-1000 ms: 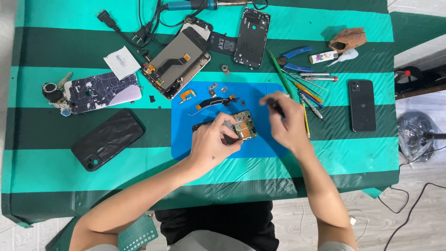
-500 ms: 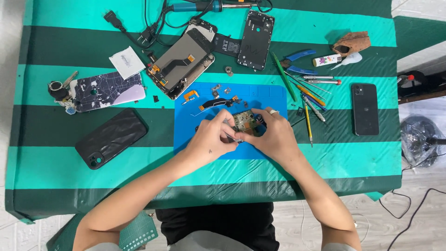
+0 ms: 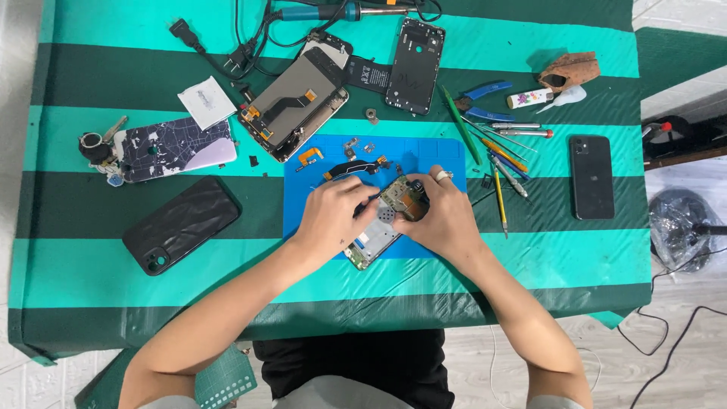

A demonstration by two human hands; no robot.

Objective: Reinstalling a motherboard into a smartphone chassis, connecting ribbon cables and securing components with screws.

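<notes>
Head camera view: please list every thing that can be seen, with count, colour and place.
blue work mat: 1, blue, table centre
opened phone: 1, silver frame with brown board, on the mat, under both hands
small loose parts: several, metal and black, top of the mat
screen assembly: 1, grey-brown, above the mat
black phone frame: 1, black, top centre
soldering iron: 1, blue handle, top edge
black phone case: 1, black, left
patterned phone case: 1, dark with white lines, far left
black phone: 1, black, right
hand tools: several, mixed colours, right of the mat
striped tablecloth: 1, green
left hand: on the opened phone
right hand: on the opened phone, ring on one finger
</notes>
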